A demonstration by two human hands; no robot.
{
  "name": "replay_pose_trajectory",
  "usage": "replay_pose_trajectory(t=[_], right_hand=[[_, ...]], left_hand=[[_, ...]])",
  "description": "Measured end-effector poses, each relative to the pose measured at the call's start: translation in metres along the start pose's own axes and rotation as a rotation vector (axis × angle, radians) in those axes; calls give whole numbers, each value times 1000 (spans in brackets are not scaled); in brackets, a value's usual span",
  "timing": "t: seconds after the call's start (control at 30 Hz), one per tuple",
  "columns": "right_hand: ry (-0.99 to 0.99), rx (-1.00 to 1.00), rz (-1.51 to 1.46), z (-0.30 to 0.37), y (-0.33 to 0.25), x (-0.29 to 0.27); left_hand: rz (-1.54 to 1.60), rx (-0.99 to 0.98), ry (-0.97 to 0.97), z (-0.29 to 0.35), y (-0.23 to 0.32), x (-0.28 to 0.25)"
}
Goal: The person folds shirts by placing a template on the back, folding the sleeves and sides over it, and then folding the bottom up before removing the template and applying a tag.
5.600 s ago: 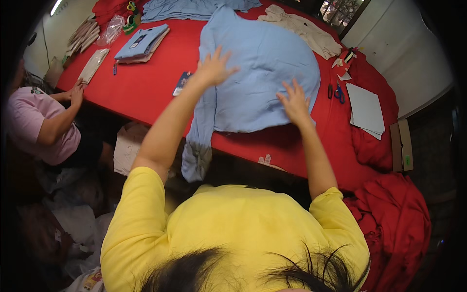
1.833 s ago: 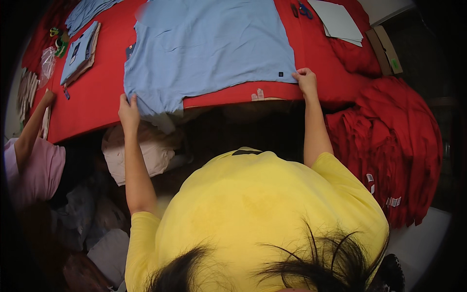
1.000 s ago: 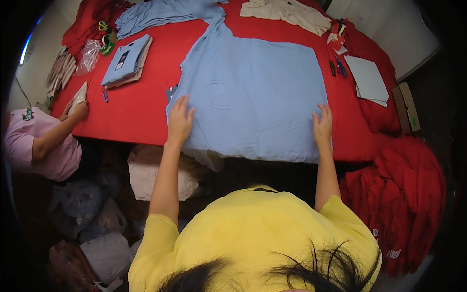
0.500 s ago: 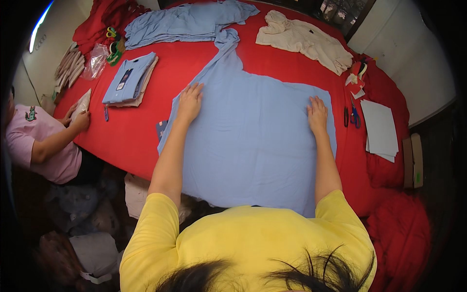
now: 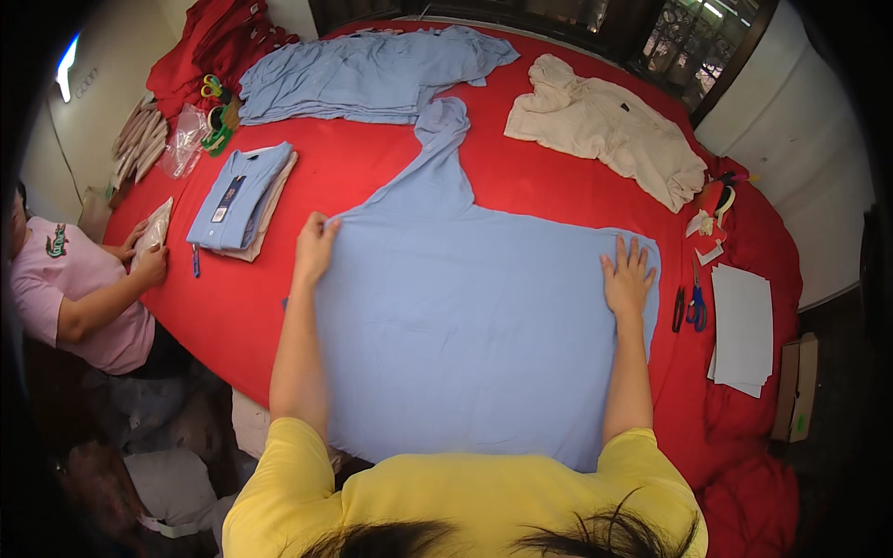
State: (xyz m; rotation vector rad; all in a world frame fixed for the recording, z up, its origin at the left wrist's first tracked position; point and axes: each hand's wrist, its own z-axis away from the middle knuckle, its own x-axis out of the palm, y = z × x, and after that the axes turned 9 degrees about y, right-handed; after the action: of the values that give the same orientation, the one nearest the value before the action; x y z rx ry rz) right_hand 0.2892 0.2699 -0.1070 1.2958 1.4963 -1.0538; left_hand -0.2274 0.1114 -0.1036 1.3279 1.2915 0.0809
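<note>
Fingers [image 5: 329, 226] of my left hand [image 5: 314, 249] are bent and closed on the edge of the blue shirt [image 5: 474, 344], at the far left corner of its body. My right hand [image 5: 628, 284] lies flat near the far right corner, palm down, fingers spread, gripping nothing. Blue shirt located directly before me, spread on the red table [image 5: 372, 158]; its near edge is partly hidden by my yellow top [image 5: 465, 502]. One sleeve [image 5: 442, 167] runs away from me toward the blue pile [image 5: 344, 79]; whether the two touch, I cannot tell.

Left of the shirt, apart from it: a folded stack [image 5: 244, 191], blue over beige, bearing a dark tag [image 5: 228, 198]. Right of the shirt: a dark tool [image 5: 679, 310], scissors [image 5: 697, 314] with blue handles just beside it, then white sheets [image 5: 742, 330], overlapping. Far right: a beige shirt [image 5: 605, 126], laid out creased. Far left: a clear bag [image 5: 186, 139] near a green tape dispenser [image 5: 219, 135]. At the left edge, a co-worker [image 5: 88, 288] in pink holds a pale packet [image 5: 154, 231] in both hands.
</note>
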Motion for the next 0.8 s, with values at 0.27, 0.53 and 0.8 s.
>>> replay_pose_trajectory(t=[0.27, 0.53, 0.8], right_hand=[[37, -24, -15, 0, -8, 5], [41, -44, -28, 2, -11, 3], [29, -1, -56, 3, -9, -5]], left_hand=[[-444, 429, 272, -21, 42, 45], [-118, 452, 261, -56, 151, 184], [1009, -181, -754, -131, 156, 166]])
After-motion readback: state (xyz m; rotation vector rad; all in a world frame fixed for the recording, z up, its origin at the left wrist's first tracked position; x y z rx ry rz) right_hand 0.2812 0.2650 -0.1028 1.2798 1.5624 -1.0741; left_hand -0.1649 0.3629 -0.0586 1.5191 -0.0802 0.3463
